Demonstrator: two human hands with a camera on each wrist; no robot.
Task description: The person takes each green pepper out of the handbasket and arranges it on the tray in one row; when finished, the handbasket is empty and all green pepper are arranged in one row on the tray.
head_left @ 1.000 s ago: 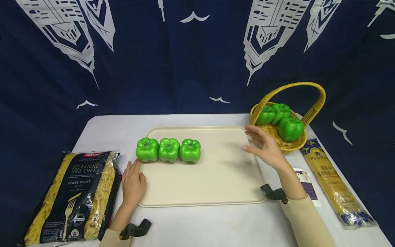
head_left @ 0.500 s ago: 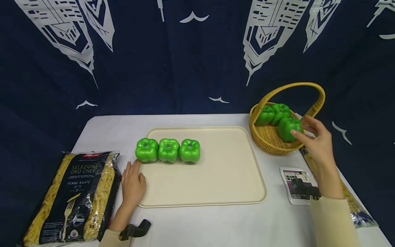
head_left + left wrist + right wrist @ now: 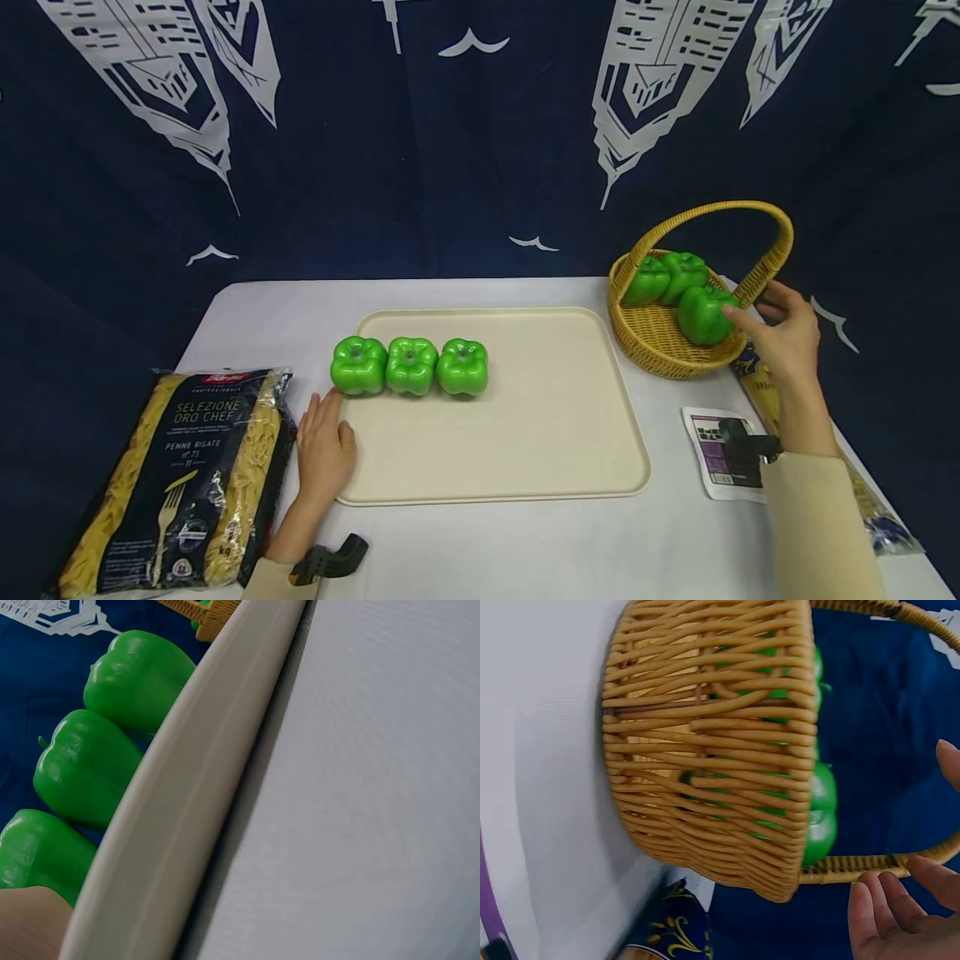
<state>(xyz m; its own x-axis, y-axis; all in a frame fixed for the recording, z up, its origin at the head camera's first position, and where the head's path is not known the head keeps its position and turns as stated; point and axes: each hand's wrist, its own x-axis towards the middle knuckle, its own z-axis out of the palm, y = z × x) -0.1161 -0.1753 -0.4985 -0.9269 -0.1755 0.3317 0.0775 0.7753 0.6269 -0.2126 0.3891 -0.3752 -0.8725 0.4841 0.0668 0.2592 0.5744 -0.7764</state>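
My left hand [image 3: 326,450] rests flat at the left edge of the cream tray [image 3: 525,442], fingertips just below the leftmost green bell pepper [image 3: 358,364]. Beside that one sit a middle pepper [image 3: 412,365] and a right-hand pepper [image 3: 462,367], all in a row. My right hand [image 3: 791,337] is at the right side of the wicker basket [image 3: 645,337], thumb over the rim by the front pepper [image 3: 703,317]. Two more peppers lie behind it in the basket. In the right wrist view, the fingers [image 3: 889,900] are spread close to the handle [image 3: 855,868], thumb apart.
A big bag of penne [image 3: 187,483] lies on the left of the white table. Right of the tray are a white pouch [image 3: 708,450] and a long yellow pasta packet [image 3: 757,383], partly covered by the right forearm. A navy printed cloth [image 3: 420,167] hangs behind.
My right hand has moved from above the tray's right side, over to the front pepper, then slightly outward to the basket's right side. The left hand and peppers stay put.
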